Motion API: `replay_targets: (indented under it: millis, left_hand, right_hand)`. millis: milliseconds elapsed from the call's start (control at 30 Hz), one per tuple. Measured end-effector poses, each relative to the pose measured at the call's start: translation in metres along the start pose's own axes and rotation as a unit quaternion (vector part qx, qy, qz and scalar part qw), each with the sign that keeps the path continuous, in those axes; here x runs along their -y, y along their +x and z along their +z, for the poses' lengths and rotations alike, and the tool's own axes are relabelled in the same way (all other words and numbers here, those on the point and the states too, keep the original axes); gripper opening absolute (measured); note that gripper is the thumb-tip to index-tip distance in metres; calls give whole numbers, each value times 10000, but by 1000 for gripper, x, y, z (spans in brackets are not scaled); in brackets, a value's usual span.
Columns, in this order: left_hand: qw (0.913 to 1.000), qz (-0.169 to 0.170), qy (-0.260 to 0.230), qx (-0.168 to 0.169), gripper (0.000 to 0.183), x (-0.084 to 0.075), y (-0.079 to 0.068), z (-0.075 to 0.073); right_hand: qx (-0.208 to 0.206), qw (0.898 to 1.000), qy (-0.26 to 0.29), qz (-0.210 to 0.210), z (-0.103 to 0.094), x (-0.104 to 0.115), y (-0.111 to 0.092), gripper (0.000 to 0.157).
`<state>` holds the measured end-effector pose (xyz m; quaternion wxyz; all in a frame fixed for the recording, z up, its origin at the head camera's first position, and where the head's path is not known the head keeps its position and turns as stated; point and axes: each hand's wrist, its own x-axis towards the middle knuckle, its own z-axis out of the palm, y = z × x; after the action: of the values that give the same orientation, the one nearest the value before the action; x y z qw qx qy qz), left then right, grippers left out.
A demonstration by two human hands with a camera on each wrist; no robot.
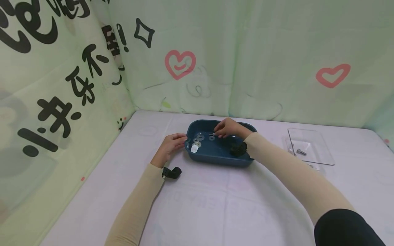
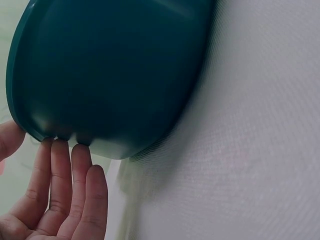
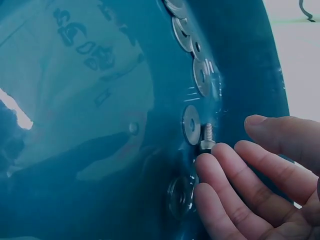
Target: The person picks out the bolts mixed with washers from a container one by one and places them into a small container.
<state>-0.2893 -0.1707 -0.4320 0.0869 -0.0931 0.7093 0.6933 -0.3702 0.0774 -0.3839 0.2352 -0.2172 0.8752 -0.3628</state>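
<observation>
A dark blue plastic tub [image 1: 221, 159] stands on the table, with several flat washers [image 1: 200, 137] near its left end. My left hand [image 1: 171, 147] is at the tub's left rim; straight fingertips touch the outer wall [image 2: 115, 75], and the thumb lies by the lip. Inside the tub, my right hand [image 1: 229, 128] has its fingers beside a small bolt [image 3: 208, 134], whose head meets the fingertips. The right thumb stays apart from them. One washer [image 3: 191, 125] lies right by the bolt, and other washers [image 3: 201, 76] run in a row beyond. A white round piece [image 1: 194, 148] lies there too.
To the right of the tub, a clear square plastic tray or lid [image 1: 317, 163] has a bolt [image 1: 301, 152] at it. A white cloth covers the table [image 1: 200, 208]. Printed curtains [image 1: 246, 61] hang behind and at the left. Each wrist carries a black camera [image 1: 172, 172].
</observation>
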Motion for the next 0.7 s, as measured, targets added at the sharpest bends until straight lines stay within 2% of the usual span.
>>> replay_targets:
  millis: [700]
  left_hand:
    - [10000, 44, 57, 2, 36, 0, 0, 0]
  right_hand:
    - [-56, 9994, -29, 344, 15, 12, 12, 29]
